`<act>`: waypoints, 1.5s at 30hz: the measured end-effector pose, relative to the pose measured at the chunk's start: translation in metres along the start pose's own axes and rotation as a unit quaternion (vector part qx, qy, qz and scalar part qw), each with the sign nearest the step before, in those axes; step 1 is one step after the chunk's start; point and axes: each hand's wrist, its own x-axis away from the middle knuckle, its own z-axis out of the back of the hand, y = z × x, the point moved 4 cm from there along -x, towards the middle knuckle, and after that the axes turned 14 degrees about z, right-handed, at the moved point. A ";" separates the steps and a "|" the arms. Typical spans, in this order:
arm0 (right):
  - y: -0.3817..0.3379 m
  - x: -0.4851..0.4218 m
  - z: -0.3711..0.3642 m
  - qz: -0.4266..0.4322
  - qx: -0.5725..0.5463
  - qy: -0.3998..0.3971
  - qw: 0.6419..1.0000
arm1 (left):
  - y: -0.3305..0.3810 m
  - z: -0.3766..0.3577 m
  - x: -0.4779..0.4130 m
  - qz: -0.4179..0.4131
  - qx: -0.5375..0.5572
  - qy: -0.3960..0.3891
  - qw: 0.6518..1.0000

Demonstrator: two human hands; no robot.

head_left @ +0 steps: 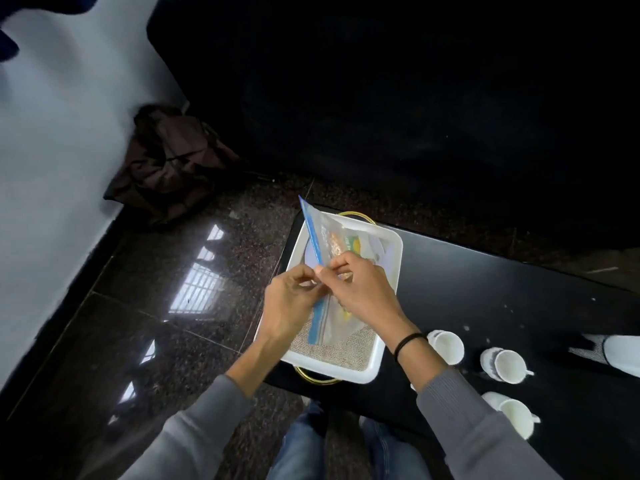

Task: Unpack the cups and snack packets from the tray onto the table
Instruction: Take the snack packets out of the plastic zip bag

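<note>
A white tray [391,245] with gold handles and a woven mat stands at the left end of the black table [502,289]. Over it, a clear zip bag [323,233] with a blue seal strip holds snack packets, orange and green ones showing through. My left hand [289,303] and my right hand [362,289] both pinch the bag's seal near its middle, fingertips almost touching. Three white cups lie or stand on the table to the right: one [446,346] beside my right wrist, one [505,365] further right, one [512,414] nearest me.
A dark brown bag [173,161] slumps on the polished stone floor against the white wall at the left. A white object [616,355] with dark print lies at the table's right edge. My jeans-clad legs show below the table edge.
</note>
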 end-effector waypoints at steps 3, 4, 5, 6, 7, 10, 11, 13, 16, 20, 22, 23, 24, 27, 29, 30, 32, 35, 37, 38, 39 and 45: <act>-0.003 0.015 0.007 -0.011 0.028 0.010 1.000 | 0.003 -0.018 0.018 0.025 0.083 -0.049 0.995; -0.002 0.020 0.010 -0.021 0.022 0.018 0.999 | 0.003 -0.022 0.022 0.037 0.110 -0.059 0.992; 0.000 0.023 0.013 -0.031 0.007 0.027 0.999 | 0.002 -0.025 0.024 0.048 0.133 -0.064 0.988; 0.002 0.027 0.016 -0.041 -0.011 0.037 0.998 | 0.001 -0.027 0.027 0.058 0.155 -0.071 0.984; 0.003 0.030 0.019 -0.049 -0.025 0.046 0.997 | 0.000 -0.030 0.029 0.069 0.177 -0.076 0.979; 0.005 0.039 0.023 -0.055 -0.040 0.048 0.997 | -0.003 -0.035 0.032 0.098 0.229 -0.093 0.964; 0.005 0.042 0.023 -0.054 -0.046 0.046 0.996 | -0.003 -0.036 0.032 0.102 0.234 -0.096 0.962; 0.008 0.046 0.025 -0.060 -0.051 0.044 0.996 | -0.002 -0.037 0.031 0.110 0.225 -0.092 0.964; 0.009 0.051 0.028 -0.060 -0.022 0.044 0.997 | 0.003 -0.042 0.030 0.110 0.186 -0.087 0.972; 0.006 0.053 0.034 -0.061 0.067 0.057 0.994 | 0.010 -0.041 0.027 0.101 0.104 -0.036 0.989; 0.003 0.055 0.040 -0.073 0.111 0.069 0.989 | 0.011 -0.037 0.028 0.105 0.065 -0.010 0.992; 0.002 0.056 0.044 -0.078 0.141 0.080 0.984 | 0.011 -0.034 0.029 0.110 0.050 0.002 0.993; -0.001 0.058 0.048 -0.078 0.178 0.093 0.976 | 0.011 -0.031 0.031 0.117 0.034 0.017 0.992; -0.010 0.063 0.061 -0.060 0.292 0.131 0.946 | 0.009 -0.016 0.033 0.149 -0.038 0.057 0.987; -0.016 0.065 0.067 -0.048 0.341 0.140 0.928 | 0.012 -0.007 0.036 0.136 -0.190 0.080 0.969; -0.019 0.065 0.068 -0.039 0.356 0.139 0.923 | 0.015 -0.004 0.037 0.112 -0.281 0.093 0.949; -0.025 0.064 0.069 -0.008 0.366 0.124 0.922 | 0.021 -0.003 0.038 0.041 -0.368 0.106 0.923; -0.032 0.063 0.064 0.052 0.373 0.089 0.922 | 0.038 -0.002 0.037 -0.071 -0.418 0.147 0.894; -0.036 0.062 0.061 0.087 0.378 0.075 0.918 | 0.053 0.000 0.038 -0.169 -0.465 0.202 0.845; -0.037 0.061 0.060 0.106 0.379 0.072 0.917 | 0.059 0.001 0.039 -0.213 -0.489 0.219 0.817; -0.039 0.060 0.059 0.122 0.379 0.067 0.915 | 0.065 0.000 0.038 -0.246 -0.515 0.223 0.790; -0.039 0.060 0.072 0.139 0.336 0.123 0.923 | 0.080 -0.015 0.043 -0.273 -0.607 0.153 0.730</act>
